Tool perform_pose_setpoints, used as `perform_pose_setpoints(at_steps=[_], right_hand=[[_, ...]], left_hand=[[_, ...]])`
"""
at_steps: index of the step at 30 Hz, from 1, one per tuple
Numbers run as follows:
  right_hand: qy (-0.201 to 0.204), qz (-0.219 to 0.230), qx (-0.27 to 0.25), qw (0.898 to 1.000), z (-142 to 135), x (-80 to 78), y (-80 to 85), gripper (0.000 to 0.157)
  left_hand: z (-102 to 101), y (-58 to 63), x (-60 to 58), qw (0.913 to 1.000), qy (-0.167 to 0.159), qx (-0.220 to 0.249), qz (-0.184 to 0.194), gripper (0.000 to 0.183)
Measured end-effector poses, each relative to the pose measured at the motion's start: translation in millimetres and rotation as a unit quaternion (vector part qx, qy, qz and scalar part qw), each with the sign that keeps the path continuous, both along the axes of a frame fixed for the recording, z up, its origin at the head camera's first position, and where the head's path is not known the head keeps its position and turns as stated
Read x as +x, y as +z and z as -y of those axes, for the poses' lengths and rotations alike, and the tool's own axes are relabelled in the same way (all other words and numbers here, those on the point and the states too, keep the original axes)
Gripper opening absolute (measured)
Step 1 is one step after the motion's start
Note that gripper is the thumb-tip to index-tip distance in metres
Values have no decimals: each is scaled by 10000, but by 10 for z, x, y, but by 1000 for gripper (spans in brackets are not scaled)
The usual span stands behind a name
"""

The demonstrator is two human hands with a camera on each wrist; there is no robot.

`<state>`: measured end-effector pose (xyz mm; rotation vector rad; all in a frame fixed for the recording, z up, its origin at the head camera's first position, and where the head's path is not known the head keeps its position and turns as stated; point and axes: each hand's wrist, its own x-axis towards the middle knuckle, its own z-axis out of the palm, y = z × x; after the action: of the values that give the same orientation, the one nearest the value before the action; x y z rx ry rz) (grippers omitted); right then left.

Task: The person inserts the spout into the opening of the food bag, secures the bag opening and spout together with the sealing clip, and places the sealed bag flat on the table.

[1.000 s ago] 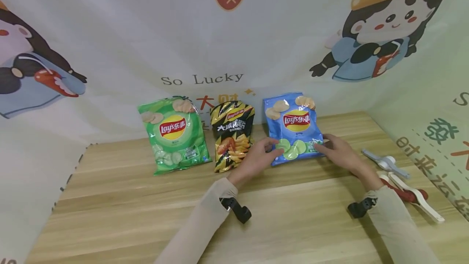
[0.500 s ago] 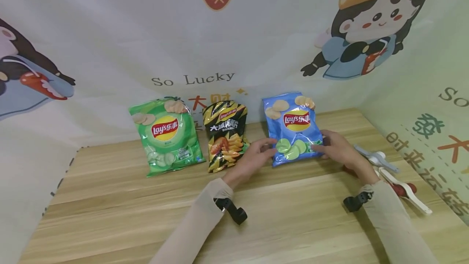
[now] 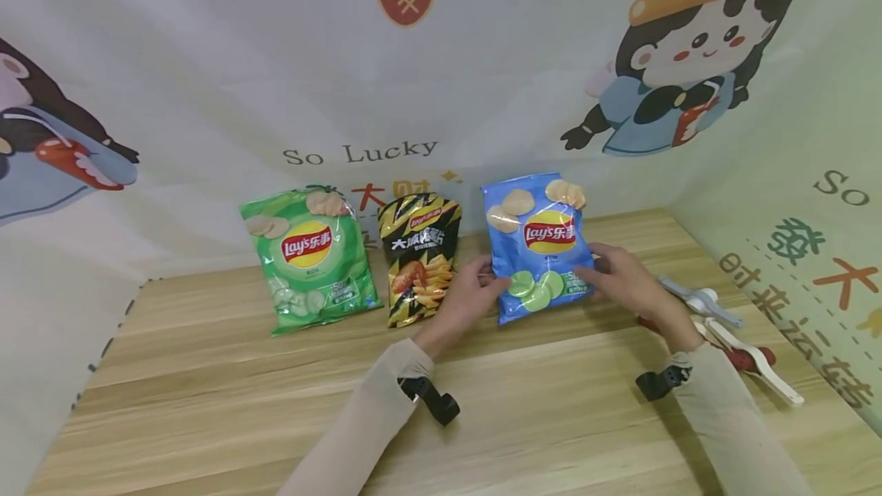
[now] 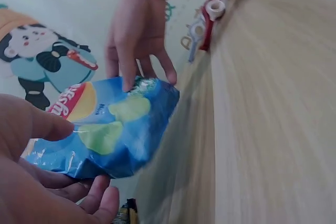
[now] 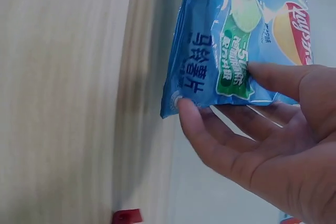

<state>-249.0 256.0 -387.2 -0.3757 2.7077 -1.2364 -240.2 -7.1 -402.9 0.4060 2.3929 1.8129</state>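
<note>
In the head view, the blue bag (image 3: pixel 540 251), marked "Lay's 乐事" in its red-and-yellow logo, is at the far side of the table (image 3: pixel 241 396), held between the left hand (image 3: pixel 467 298) and the right hand (image 3: pixel 625 282). To its left are the black bag (image 3: pixel 419 266), with the same brand above larger white characters, and, farther left, the green bag (image 3: pixel 310 262), also "Lay's 乐事", with "-50" near its bottom. The backdrop (image 3: pixel 241 98) reads "So Lucky". Clips (image 3: pixel 758 362) lie to the right.

In the left wrist view, the left hand's grip is nearly closed on the blue bag, thumb in front, fingers behind; the logo is partly covered.

In the right wrist view, the right hand's grip pinches the lower right corner, thumb beside a green "-50" panel; "马铃薯片" reads clearly nearby.
</note>
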Motion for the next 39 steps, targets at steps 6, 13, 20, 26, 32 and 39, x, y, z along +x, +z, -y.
perform_pose_setpoints(at_steps=[6, 13, 20, 26, 32, 39], right_hand=[[78, -240, 103, 9996, 52, 57, 90, 53], [100, -475, 215, 9986, 135, 145, 203, 51], [293, -681, 129, 9972, 265, 269, 329, 46], [543, -999, 363, 9928, 385, 318, 396, 38], [940, -788, 331, 9919, 522, 422, 398, 33], [1181, -477, 111, 9918, 652, 644, 264, 37]], left_hand=[[4, 46, 39, 9956, -261, -397, -808, 40], [60, 150, 96, 9954, -173, -617, -714, 59], [224, 228, 147, 9939, -163, -787, -757, 65], [383, 231, 252, 9925, -79, -922, -803, 68], [585, 173, 453, 9942, -73, -765, -756, 71], [814, 74, 805, 9965, -23, -726, -421, 72]])
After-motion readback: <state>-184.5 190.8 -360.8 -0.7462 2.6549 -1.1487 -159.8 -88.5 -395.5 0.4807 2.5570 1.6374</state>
